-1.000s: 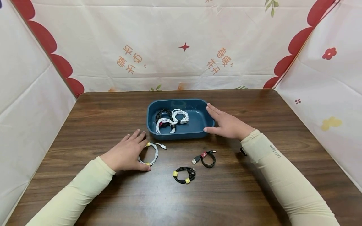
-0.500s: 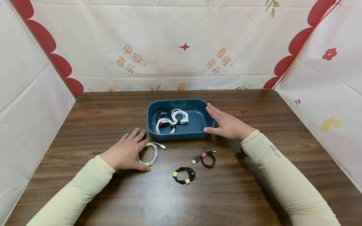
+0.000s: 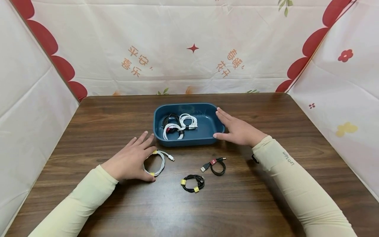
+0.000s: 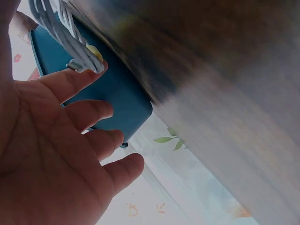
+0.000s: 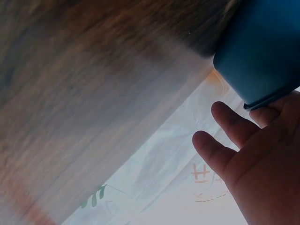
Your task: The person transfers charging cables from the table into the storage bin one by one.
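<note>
A pale cloth (image 3: pixel 177 33), printed with red scallops, flowers and orange characters, stood behind and on both sides of a dark wood-grain table (image 3: pixel 237 207). The person's cream right sleeve (image 3: pixel 299 187) and left sleeve (image 3: pixel 77 200) reached in from the near corners. At the far middle of the table sat a blue box (image 3: pixel 189 143), its right part showing bare floor.

The right hand (image 3: pixel 237 129) lay against the box's right end, fingers extended and thumb spread apart from them, its tip at the near corner of the rim. The left hand (image 3: pixel 130 159) was just in front of the box's left corner, its outer fingers spread, thumb and index finger pinching a coiled white cable (image 3: pixel 163 162) across its width; whether the coil touched the tabletop was hard to tell. Its loose plug (image 3: pixel 171 158) pointed toward the right.

Inside the box, toward its left, a tied white coil (image 3: pixel 182 122) lay beside a second white coil (image 3: pixel 165 132), which overlapped a black coil (image 3: pixel 164 123). In front of the box, on the table, a black cable (image 3: pixel 203 185) with yellow bands (image 3: pixel 183 182) lay nearer the person than a smaller black USB cable (image 3: pixel 224 169) with a red tie (image 3: pixel 213 162).
</note>
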### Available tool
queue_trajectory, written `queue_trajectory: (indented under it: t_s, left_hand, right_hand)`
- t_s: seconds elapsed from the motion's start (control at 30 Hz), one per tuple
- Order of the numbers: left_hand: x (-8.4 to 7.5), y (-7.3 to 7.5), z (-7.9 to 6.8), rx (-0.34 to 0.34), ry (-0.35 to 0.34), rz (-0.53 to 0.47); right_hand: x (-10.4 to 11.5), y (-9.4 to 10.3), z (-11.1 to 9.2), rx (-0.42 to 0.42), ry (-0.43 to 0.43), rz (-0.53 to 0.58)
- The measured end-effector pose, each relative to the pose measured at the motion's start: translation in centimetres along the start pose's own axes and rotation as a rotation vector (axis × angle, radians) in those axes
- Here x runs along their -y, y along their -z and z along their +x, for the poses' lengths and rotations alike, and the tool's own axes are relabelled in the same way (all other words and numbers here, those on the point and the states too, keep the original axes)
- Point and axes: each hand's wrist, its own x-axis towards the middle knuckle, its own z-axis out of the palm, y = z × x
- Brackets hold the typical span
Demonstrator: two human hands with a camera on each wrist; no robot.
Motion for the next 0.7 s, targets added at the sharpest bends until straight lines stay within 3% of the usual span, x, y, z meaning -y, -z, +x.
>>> queue_trajectory:
  t_s: [0.7]
  left_hand:
    - [-1.2, 1.2, -2.7, -0.074, -0.058, 0.002]
  right_hand:
    - [-0.1, -0.1, 0.0, -0.007, 0.006, 0.002]
